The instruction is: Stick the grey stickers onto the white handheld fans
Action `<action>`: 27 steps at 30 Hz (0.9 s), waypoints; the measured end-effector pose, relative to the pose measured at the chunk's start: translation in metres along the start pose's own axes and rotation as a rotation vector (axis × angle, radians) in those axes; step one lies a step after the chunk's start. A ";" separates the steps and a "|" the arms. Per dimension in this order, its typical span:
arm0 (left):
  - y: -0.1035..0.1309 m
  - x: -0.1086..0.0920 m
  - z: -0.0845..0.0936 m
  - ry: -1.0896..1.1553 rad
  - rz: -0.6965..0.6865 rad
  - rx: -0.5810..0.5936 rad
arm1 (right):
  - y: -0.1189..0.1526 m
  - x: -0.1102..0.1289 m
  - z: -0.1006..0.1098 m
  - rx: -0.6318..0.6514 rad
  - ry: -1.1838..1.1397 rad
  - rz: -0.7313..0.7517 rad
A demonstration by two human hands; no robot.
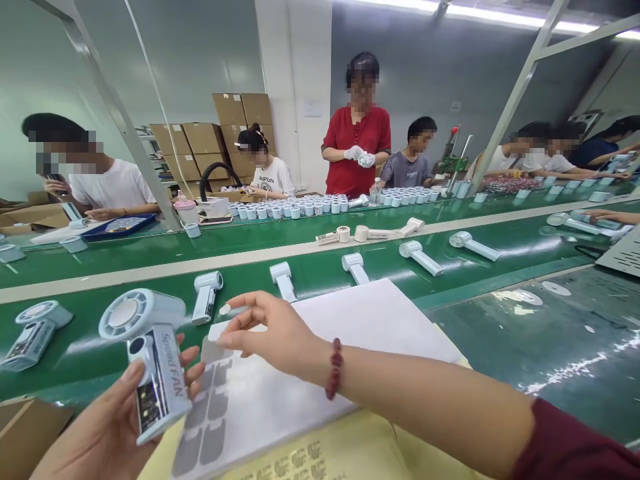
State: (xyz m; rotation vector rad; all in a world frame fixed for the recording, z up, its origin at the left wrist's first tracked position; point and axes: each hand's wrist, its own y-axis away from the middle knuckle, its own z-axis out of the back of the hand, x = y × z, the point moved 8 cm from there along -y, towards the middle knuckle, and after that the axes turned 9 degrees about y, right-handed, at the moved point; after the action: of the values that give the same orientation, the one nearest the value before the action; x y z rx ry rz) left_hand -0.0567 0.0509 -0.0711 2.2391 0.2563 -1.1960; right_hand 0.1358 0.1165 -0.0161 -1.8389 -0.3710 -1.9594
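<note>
Fingers (pixel 235 333) on sticker (pixel 213 349), beside fan (pixel 150 353)

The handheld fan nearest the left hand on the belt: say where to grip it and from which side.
Grip the fan by its straight handle, probably from above with fingers across the narrow sides. It lies flat on the green belt, round head away from the person, handle end towards them and free of its neighbours. The left hand already holds another fan; the right hand pinches a small sticker.
</note>
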 end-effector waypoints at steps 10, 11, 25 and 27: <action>0.102 0.070 -0.049 0.469 0.295 -0.113 | 0.123 0.009 -0.014 -0.069 -0.210 0.114; 0.107 0.073 -0.050 0.476 0.307 -0.125 | 0.126 0.008 -0.016 -0.089 -0.220 0.118; 0.119 0.077 -0.052 0.489 0.278 -0.051 | 0.133 0.003 -0.022 -0.146 -0.228 0.030; 0.119 0.078 -0.051 0.490 0.271 -0.047 | 0.133 0.002 -0.023 -0.138 -0.231 0.023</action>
State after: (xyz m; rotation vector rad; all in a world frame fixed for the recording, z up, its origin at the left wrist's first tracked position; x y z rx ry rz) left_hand 0.0739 -0.0240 -0.0643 2.4030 0.1586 -0.4867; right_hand 0.1791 -0.0104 -0.0285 -2.1556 -0.2877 -1.8019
